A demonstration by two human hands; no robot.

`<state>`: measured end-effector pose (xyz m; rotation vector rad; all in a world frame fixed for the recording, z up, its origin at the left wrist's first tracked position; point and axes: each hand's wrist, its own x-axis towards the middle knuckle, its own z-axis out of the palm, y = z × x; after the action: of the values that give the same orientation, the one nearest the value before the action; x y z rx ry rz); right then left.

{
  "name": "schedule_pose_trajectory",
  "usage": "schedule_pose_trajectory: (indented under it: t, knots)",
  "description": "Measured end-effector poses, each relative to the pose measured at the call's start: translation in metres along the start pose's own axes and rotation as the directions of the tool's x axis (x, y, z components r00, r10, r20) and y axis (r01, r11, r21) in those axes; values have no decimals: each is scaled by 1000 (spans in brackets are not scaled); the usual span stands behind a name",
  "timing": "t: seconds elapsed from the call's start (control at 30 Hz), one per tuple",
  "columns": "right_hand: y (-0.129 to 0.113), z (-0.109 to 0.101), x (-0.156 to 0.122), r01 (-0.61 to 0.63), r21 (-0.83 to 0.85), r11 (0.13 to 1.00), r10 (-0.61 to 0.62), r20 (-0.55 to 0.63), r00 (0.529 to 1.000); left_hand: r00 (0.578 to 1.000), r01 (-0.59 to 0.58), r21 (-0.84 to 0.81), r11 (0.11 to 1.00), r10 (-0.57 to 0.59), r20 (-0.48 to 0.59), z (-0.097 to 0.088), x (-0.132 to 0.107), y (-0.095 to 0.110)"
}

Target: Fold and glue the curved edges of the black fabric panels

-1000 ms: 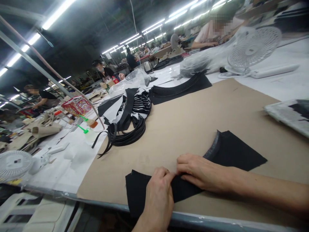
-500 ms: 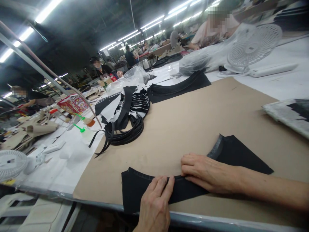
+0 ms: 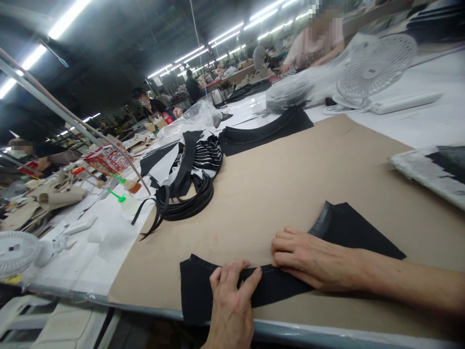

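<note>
A curved black fabric piece [image 3: 196,291] lies along the front of the brown sheet, with its upper edge folded over in a narrow strip. My left hand [image 3: 232,295] rests on the left part of this piece, open, thumb and fingers spread and fingertips at the folded edge. My right hand [image 3: 308,259] is closed on the same edge at the middle, its fingers curled and partly hiding the fold. To the right of it, the piece widens, and a shiny grey band runs along its inner curve.
Brown sheet [image 3: 269,198] covers the table. Behind it lie a coil of black strips [image 3: 189,206], another curved black piece [image 3: 269,128] and a white fan [image 3: 376,72]. A stained white board [image 3: 410,167] stands at right, green-tipped bottles [image 3: 125,203] at left. Co-workers sit farther back.
My left thumb and forefinger have parted and the hand has shifted slightly left along the edge. My right hand stays at its spot on the fold. The whole view has tilted a little.
</note>
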<state>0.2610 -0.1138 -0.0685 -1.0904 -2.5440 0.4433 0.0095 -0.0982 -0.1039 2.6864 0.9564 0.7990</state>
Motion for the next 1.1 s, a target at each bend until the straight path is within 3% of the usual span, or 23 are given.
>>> schedule_pose_trajectory:
  t: [0.1,0.27,0.6,0.77,0.93,1.03,1.1]
  knots:
    - [-2,1,-2,27,-71,997,-27,4,1000,995,-13,-88,996,22,102,3,2,-1]
    - [-3,0,-3,67,-152,986,-63,31,998,986,-14,-19,1000,17,163,8,3,0]
    - [-1,3,-7,123,-238,963,-115,46,992,989,-140,62,988,142,-31,15,-8,5]
    - [-5,-8,-5,-41,-113,993,47,51,998,992,-127,20,992,127,13,3,-2,2]
    - [-10,-21,-2,-203,15,979,201,104,974,966,-169,52,984,155,207,-31,6,-21]
    - [-14,-21,-1,-276,78,958,263,141,954,984,-90,29,995,85,155,-39,12,-23]
    - [-16,-19,0,-306,117,945,287,152,946,989,-6,-3,1000,7,147,-34,18,-12]
